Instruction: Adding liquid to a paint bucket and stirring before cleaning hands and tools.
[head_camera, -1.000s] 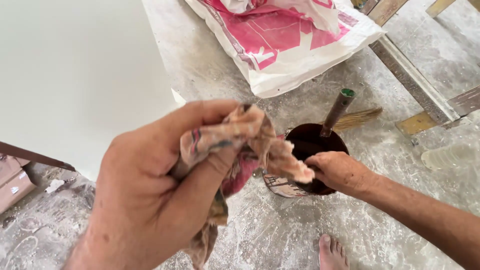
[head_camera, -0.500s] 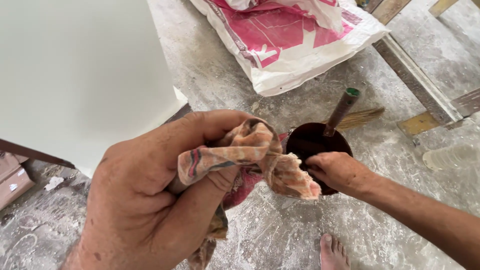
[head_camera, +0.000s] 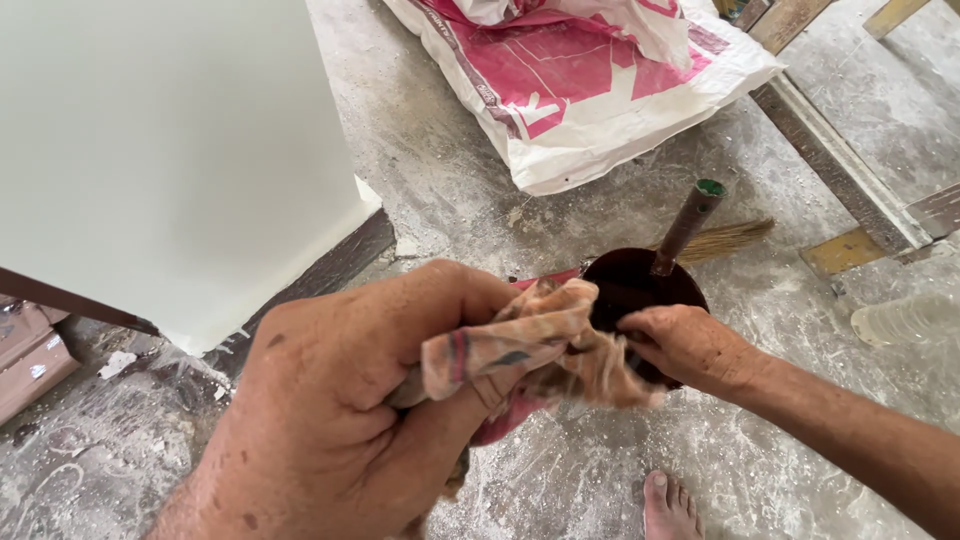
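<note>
Two hands | left hand (head_camera: 330, 420) fingers clenched round rag (head_camera: 520, 345) | right hand (head_camera: 690, 345) fingers gripping dark pot (head_camera: 640, 285) rim

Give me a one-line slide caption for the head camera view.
Left hand clutches a stained rag while right hand grips the rim of a dark tin holding a brush handle.

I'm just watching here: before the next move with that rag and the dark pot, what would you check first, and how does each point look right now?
1. Left hand has a firm grip on the rag: ok.
2. Right hand steadies the pot at its rim: ok.
3. Pot stands upright on the floor: ok.
4. Stick rests inside the pot, leaning: ok.
5. How full the pot is: cannot tell.
6. Bare foot lies close below the pot, on the dusty floor: not ok.
</note>
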